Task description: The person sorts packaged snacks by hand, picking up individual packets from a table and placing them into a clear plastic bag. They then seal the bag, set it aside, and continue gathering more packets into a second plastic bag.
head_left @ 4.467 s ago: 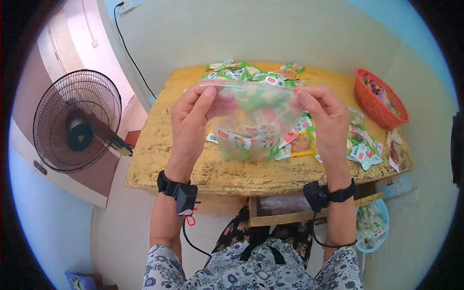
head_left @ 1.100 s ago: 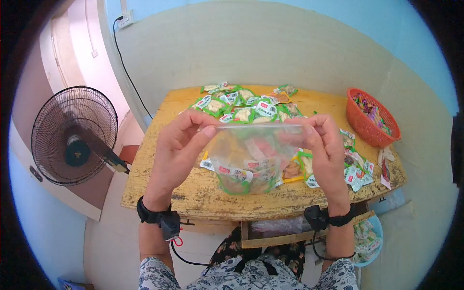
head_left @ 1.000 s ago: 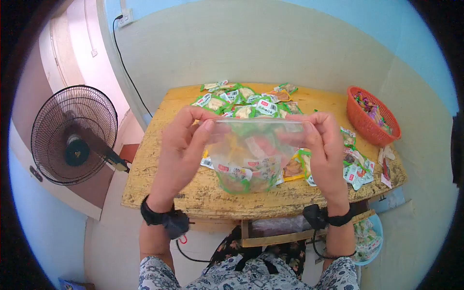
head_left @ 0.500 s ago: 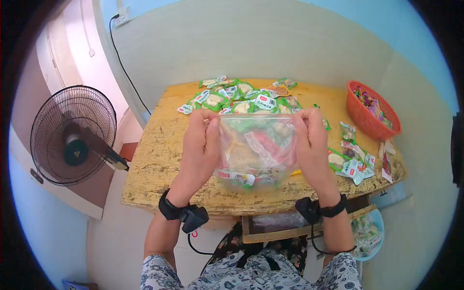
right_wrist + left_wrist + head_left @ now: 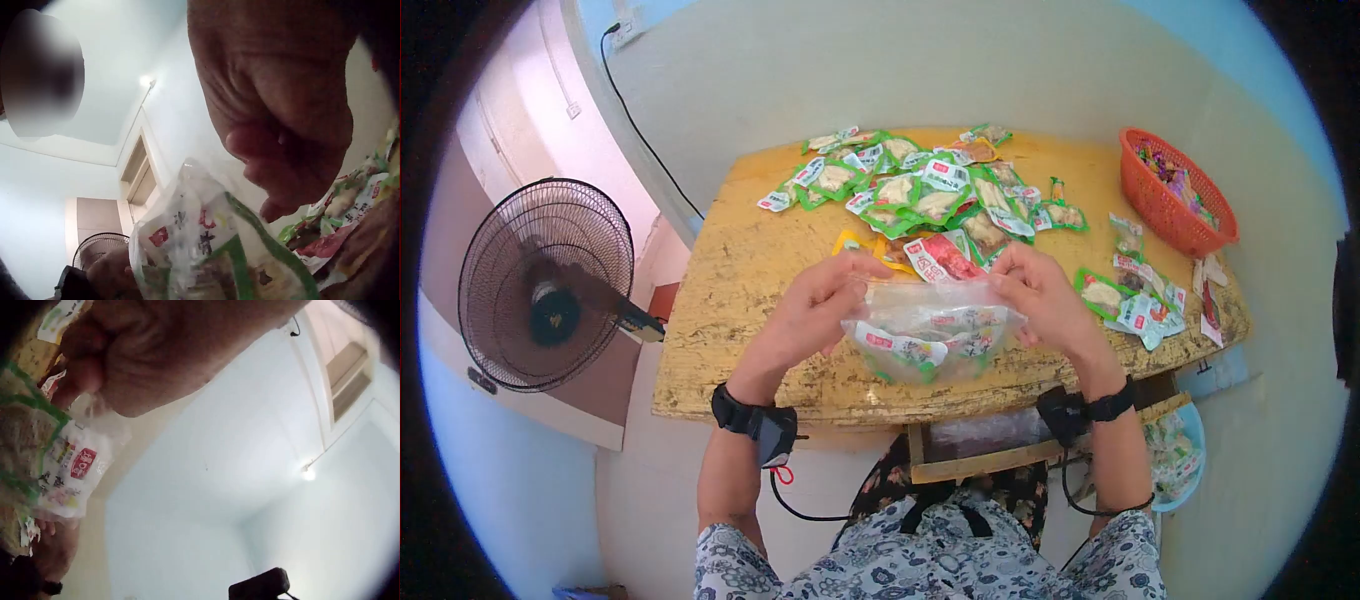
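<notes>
Bag (image 5: 930, 335), clear and with packets (image 5: 905, 347) in its lower part, is in front of the person, over the near side of the counter (image 5: 730, 330), its top edge spread wide. Left grip (image 5: 820, 308) is clamped on one end of that edge, right grip (image 5: 1045, 305) on the other, fingers curled. From the right wrist view alone, where the fingertips meet the film is hard to make out. Whether the bottom of the bag rests on the counter or is just above it, I cannot tell, nor whether the mouth is sealed.

For handling it well, I would judge that even tension matters most: pull both ends level and equally, so the thin film lies flat, without puckers. If the top is to be pressed together, work along it in small pinches from one end, and feel for any gap. Let the packets sink to the bottom first, as a corner caught in the mouth would likely hold it apart. Working low over the counter seems wise, since the open drawer (image 5: 990, 461) is below its near edge. The red packet (image 5: 945, 258) and the heap (image 5: 930, 195) are just beyond the bag, so room on that side is slight.
</notes>
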`<control>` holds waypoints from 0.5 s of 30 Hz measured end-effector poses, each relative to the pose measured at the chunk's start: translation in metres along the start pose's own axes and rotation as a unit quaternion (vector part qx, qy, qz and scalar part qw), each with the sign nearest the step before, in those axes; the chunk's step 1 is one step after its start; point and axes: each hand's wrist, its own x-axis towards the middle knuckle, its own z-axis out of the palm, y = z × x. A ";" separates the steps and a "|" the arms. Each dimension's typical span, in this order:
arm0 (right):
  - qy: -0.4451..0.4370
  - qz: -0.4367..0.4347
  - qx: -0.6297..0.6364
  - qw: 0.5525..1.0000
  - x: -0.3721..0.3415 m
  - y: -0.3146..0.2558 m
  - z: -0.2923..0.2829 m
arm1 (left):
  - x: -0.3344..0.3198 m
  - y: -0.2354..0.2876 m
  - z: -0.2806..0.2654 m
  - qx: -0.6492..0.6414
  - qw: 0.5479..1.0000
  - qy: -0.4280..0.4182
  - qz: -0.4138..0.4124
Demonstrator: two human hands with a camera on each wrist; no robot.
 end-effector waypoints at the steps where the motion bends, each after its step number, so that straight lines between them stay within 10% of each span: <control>1: -0.008 -0.003 0.000 1.000 -0.001 0.006 0.000 | -0.002 -0.002 -0.002 -0.002 1.000 -0.019 -0.014; 6: -0.048 0.011 -0.064 0.997 -0.005 0.019 -0.002 | -0.009 -0.023 -0.009 0.017 0.996 -0.066 -0.059; 9: -0.023 -0.161 -0.115 0.980 -0.001 0.037 -0.001 | -0.010 -0.023 -0.005 0.010 0.996 -0.073 -0.055; 12: 0.133 -0.144 -0.159 0.968 -0.011 0.010 -0.007 | -0.013 -0.026 -0.001 0.011 0.996 -0.066 -0.067; 15: 0.207 -0.323 -0.181 0.906 -0.021 -0.022 0.003 | -0.015 -0.029 -0.001 0.012 0.995 -0.058 -0.080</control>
